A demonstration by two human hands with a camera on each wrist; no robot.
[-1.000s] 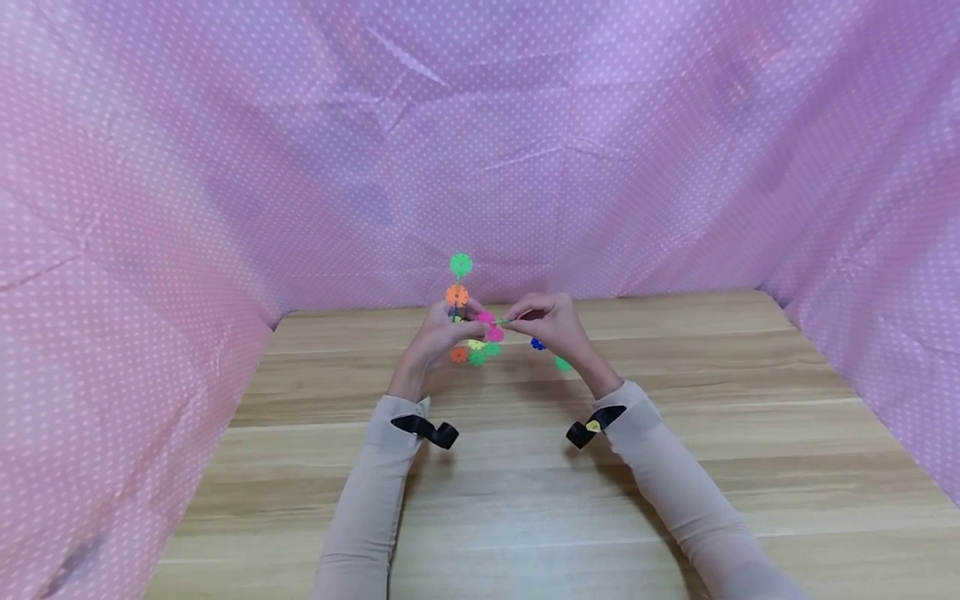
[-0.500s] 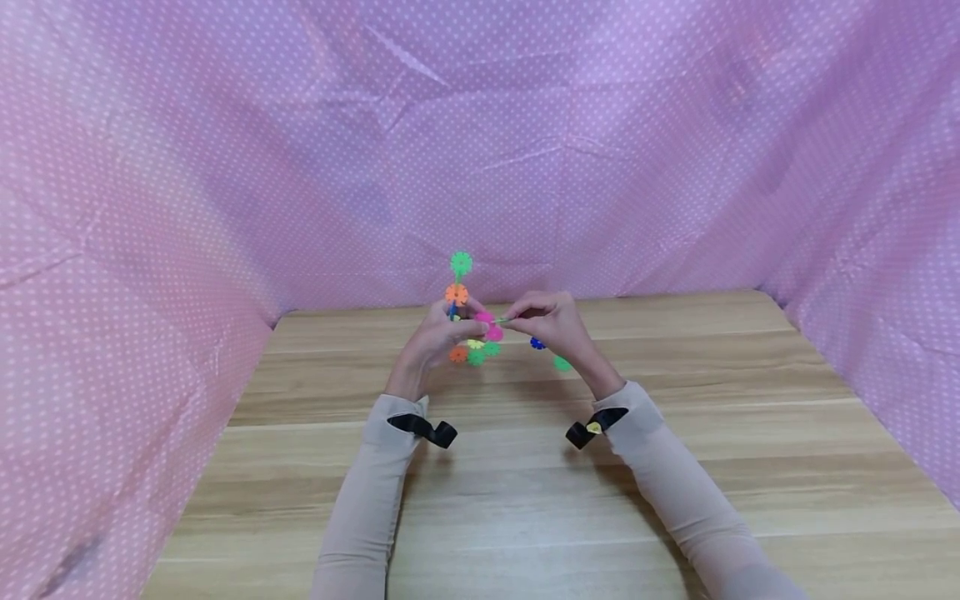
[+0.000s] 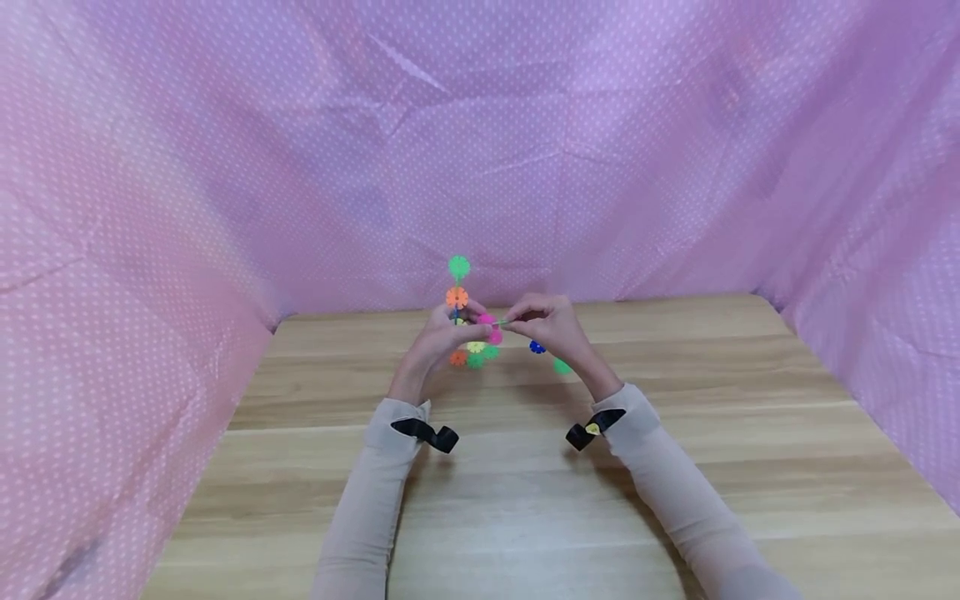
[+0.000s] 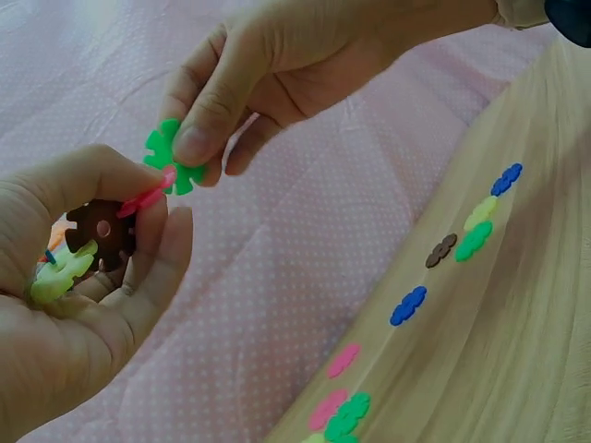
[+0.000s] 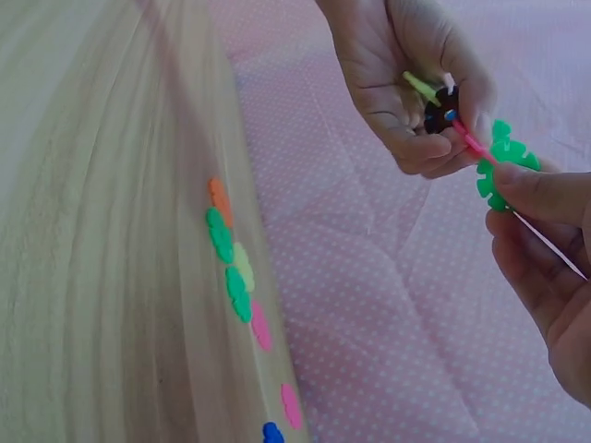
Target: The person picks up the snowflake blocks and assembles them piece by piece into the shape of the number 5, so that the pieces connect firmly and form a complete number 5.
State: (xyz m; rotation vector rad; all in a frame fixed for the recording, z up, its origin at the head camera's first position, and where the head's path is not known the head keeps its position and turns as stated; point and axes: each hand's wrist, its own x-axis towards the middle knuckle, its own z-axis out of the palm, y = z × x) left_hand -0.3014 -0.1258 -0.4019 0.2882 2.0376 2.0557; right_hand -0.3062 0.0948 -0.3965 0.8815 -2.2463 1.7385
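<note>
My left hand (image 3: 438, 340) pinches a pink notched disc (image 4: 138, 199) between thumb and finger. A brown disc (image 4: 89, 221) and a pale yellow disc (image 4: 61, 279) join on behind it, partly hidden by the palm. Above the left hand in the head view, an orange disc (image 3: 457, 297) and a green disc at the top (image 3: 459, 267) stand in a line. Thumb and fingertips of my right hand (image 3: 551, 323) pinch another green disc (image 4: 161, 144). Its notched edge meets the edge of the pink disc, the two crossing at an angle.
Loose discs lie on the wooden table (image 3: 495, 500) under and near the hands, among them an orange one (image 3: 458, 357), a blue one (image 3: 537, 347) and a brown one (image 4: 441, 250). Pink dotted cloth (image 3: 480, 150) hangs along the back and sides.
Both hands keep almost the same place and grip. The line of discs above the left hand has shifted only slightly.
</note>
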